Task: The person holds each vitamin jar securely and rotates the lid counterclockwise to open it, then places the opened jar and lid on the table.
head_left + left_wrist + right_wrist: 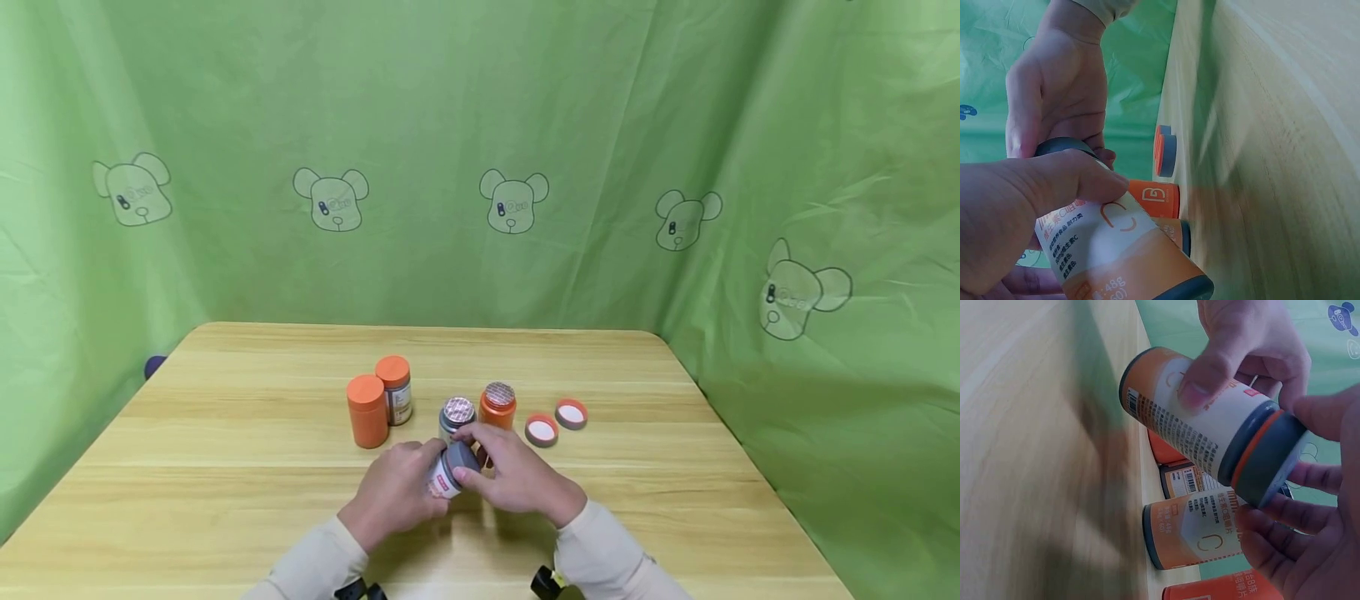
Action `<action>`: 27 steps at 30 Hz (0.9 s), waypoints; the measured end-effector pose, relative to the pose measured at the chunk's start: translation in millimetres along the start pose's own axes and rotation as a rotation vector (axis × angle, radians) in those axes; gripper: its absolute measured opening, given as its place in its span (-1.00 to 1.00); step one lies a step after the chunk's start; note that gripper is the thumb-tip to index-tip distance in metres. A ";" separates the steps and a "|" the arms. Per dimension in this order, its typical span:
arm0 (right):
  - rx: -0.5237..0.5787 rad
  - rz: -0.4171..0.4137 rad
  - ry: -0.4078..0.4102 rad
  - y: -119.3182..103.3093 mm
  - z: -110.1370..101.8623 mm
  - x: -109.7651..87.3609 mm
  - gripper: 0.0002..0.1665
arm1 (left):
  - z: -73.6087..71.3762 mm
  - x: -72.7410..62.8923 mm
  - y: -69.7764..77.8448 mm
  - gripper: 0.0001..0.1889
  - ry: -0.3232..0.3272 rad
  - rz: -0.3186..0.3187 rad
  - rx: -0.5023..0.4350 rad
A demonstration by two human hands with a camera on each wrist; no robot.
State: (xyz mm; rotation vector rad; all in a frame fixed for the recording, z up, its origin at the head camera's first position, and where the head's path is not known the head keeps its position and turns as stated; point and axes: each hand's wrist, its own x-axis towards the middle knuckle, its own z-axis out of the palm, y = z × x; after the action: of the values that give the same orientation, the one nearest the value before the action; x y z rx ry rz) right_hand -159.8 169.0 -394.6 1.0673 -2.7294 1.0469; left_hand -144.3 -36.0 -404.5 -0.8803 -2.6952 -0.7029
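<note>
My left hand (397, 490) grips a white and orange pill bottle (1191, 406) by its body, the thumb lying across the label. The bottle is tilted above the table, its grey cap end toward my right hand (517, 473). The fingers and thumb of my right hand pinch the grey cap (1275, 461) around its rim. An orange ring shows between cap and bottle neck in the right wrist view. Just behind the hands stand a foil-sealed grey-necked bottle (458, 411) and a foil-sealed orange bottle (498, 407), both uncapped.
Two loose caps, one nearer (542, 430) and one farther (572, 414), lie with white liners up, right of the bottles. On the left stand an all-orange bottle (367, 412) and an orange-capped labelled bottle (394, 389). Green curtain (450, 275) surrounds the wooden table (225, 467).
</note>
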 end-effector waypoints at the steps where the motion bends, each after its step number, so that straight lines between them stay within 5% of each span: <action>1: 0.001 -0.011 -0.001 -0.2 -0.7 -0.2 -0.54 | -0.3 0.0 0.1 -0.34 -0.001 0.000 0.000; 27: -0.007 0.019 0.030 -2.2 0.6 -0.3 -0.59 | -3.2 0.6 3.5 -0.35 -0.012 -0.009 0.004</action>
State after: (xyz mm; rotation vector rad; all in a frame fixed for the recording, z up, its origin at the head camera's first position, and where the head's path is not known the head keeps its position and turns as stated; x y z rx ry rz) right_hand -158.0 167.6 -393.9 1.0182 -2.7226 1.0468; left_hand -142.5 -34.9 -400.3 -0.8750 -2.7117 -0.6965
